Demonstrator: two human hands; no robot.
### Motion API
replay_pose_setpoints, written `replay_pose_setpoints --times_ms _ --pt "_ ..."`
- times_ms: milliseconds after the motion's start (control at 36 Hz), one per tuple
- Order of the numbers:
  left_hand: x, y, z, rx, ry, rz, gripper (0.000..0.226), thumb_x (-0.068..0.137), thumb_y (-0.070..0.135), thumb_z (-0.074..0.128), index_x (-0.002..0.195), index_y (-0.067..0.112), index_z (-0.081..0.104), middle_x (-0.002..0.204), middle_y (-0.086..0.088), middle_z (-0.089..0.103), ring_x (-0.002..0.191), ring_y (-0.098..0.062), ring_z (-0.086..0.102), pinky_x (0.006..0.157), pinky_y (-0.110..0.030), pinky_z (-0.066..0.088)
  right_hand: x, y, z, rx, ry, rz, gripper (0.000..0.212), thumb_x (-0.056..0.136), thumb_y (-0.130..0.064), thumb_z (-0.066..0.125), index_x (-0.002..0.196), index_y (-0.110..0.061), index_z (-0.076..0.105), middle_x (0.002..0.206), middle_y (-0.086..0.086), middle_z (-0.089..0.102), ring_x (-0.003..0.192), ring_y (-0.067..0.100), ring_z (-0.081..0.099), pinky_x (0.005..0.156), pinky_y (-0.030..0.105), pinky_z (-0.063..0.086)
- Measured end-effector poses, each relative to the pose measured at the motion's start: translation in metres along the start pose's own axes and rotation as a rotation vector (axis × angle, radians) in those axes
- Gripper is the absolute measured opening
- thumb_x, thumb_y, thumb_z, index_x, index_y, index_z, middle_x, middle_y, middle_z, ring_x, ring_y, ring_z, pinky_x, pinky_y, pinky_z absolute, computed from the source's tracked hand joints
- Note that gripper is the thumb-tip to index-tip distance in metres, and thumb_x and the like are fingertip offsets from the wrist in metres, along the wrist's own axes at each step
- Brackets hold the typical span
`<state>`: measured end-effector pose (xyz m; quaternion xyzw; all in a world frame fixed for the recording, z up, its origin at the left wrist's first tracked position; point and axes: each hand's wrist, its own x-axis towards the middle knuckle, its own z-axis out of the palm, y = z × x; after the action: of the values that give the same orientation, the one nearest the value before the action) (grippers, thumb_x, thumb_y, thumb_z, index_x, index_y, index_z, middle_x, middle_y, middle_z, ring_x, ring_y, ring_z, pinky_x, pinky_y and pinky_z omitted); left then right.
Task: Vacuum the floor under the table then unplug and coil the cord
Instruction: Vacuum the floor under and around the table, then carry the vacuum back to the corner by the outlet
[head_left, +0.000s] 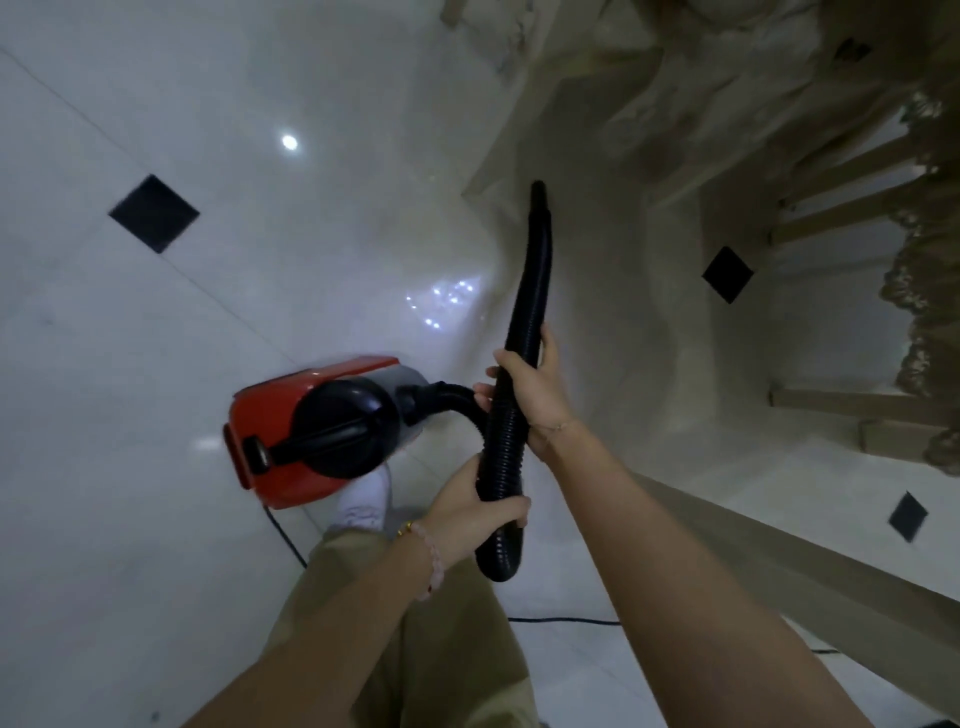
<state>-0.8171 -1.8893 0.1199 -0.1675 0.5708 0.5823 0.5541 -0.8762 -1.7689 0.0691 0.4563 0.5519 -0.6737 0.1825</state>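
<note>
Both forearms fill the lower frame, closest to the lens, and each leads to a hand on the same black hose. Starting at the left, pale floor tiles (130, 364) with small dark diamond insets run off to the edge, bare as far as can be seen. Next comes the red vacuum body (306, 431), sitting on the floor just in front of a white shoe (366, 501), its black handle facing up. From its rear the cord (285, 540) trails away behind the trouser leg and reappears further right as a thin dark line on the tiles; the plug is not in view, so unplugging and coiling look like steps not yet reached.

The left hand (475, 512) is wrapped tight round the low bend of the hose (511, 415), probably to take up the slack loop and keep it off the floor. Just right of it, the right hand (535, 384) closes round the hose higher up, thumb on the near side, steering the 1 narrow nozzle (539, 200) forward and down. That nozzle points at the tiles beside the desk (852, 218), whose legs and lace-edged cloth show at the far right, so this reads as the vacuuming stage, with the tip near the desk's edge but not visibly beneath it. No bins or other containers appear anywhere.
</note>
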Motion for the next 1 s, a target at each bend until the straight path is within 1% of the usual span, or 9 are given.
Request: replay_pose_setpoints --times_ms 139,194,361,472,556,639,750,889,1000 --pt "-0.009 0.001 -0.030 -0.203 0.116 0.054 0.017 0.081 -0.001 0.062 0.091 0.010 0.054 0.059 0.005 0.065 0.061 -0.008 0.063 0.064 -0.019 0.052 0.004 -0.003 0.054 0.003 -0.155 -0.030 0.067 0.089 -0.005 0.057 0.140 -0.038 0.029 0.098 0.016 0.051 0.073 0.022 0.057 0.057 0.031 0.056" --pt "-0.013 0.001 -0.042 -0.311 0.164 0.046 0.017 0.083 0.000 0.061 0.089 0.012 0.053 0.059 0.000 0.064 0.059 -0.009 0.063 0.062 -0.020 0.053 0.006 -0.002 0.078 -0.032 -0.216 -0.038 0.075 0.089 -0.004 0.058 0.145 -0.039 0.021 0.088 0.012 0.050 0.065 0.020 0.055 0.055 0.033 0.054" --pt "-0.021 -0.008 -0.090 -0.638 0.160 0.056 0.037 0.083 -0.003 0.062 0.118 0.005 0.050 0.085 -0.014 0.062 0.075 -0.024 0.064 0.091 -0.047 0.052 0.013 0.012 0.139 -0.183 -0.341 -0.001 0.083 0.089 -0.008 0.059 0.147 -0.044 0.011 0.081 0.009 0.049 0.058 0.020 0.053 0.053 0.032 0.051" --pt "-0.027 -0.021 -0.122 -0.533 0.122 -0.004 0.043 0.083 0.009 0.067 0.123 0.013 0.052 0.106 -0.009 0.065 0.099 -0.022 0.065 0.094 -0.039 0.052 0.014 0.026 0.164 -0.224 -0.390 0.096 0.087 0.089 -0.005 0.060 0.147 -0.045 0.008 0.072 0.010 0.051 0.054 0.023 0.054 0.052 0.033 0.052" --pt "-0.029 -0.037 -0.144 -0.493 0.122 -0.025 0.035 0.084 0.018 0.066 0.117 0.016 0.055 0.102 -0.001 0.068 0.095 -0.016 0.066 0.086 -0.030 0.053 0.014 0.034 0.175 -0.364 -0.407 0.077 0.086 0.088 -0.006 0.062 0.149 -0.040 0.012 0.074 0.010 0.054 0.051 0.017 0.055 0.049 0.029 0.051" --pt "-0.031 -0.056 -0.171 -0.462 0.309 -0.007 0.021 0.087 0.014 0.063 0.106 0.011 0.055 0.091 -0.004 0.065 0.083 -0.016 0.063 0.082 -0.032 0.050 0.016 0.035 0.177 -0.478 -0.436 0.075 0.080 0.090 -0.002 0.059 0.146 -0.040 0.015 0.079 0.012 0.051 0.046 0.017 0.052 0.044 0.027 0.049" --pt "-0.023 -0.098 -0.206 -0.093 0.682 -0.012 0.022 0.086 0.013 0.061 0.107 0.015 0.055 0.092 0.002 0.062 0.092 -0.014 0.057 0.085 -0.027 0.047 0.020 0.032 0.176 -0.527 -0.467 0.087 0.071 0.091 0.000 0.056 0.138 -0.044 0.024 0.073 0.012 0.046 0.043 0.019 0.047 0.041 0.026 0.048" --pt "-0.001 -0.133 -0.235 0.125 0.737 0.033 0.059 0.081 0.017 0.063 0.136 0.019 0.040 0.134 -0.006 0.046 0.122 -0.021 0.046 0.103 -0.035 0.041 0.030 0.033 0.177 -0.572 -0.460 0.076 0.081 0.090 -0.004 0.061 0.146 -0.044 0.018 0.072 0.014 0.049 0.044 0.022 0.049 0.044 0.027 0.048" --pt "0.036 -0.158 -0.246 0.164 0.571 -0.007 0.114 0.052 0.056 0.072 0.144 0.038 0.006 0.152 0.006 0.021 0.137 -0.022 0.032 0.107 -0.048 0.039 0.029 0.034 0.183 -0.580 -0.472 0.039 0.080 0.091 -0.006 0.059 0.146 -0.045 0.018 0.074 0.016 0.050 0.046 0.020 0.052 0.047 0.028 0.051"
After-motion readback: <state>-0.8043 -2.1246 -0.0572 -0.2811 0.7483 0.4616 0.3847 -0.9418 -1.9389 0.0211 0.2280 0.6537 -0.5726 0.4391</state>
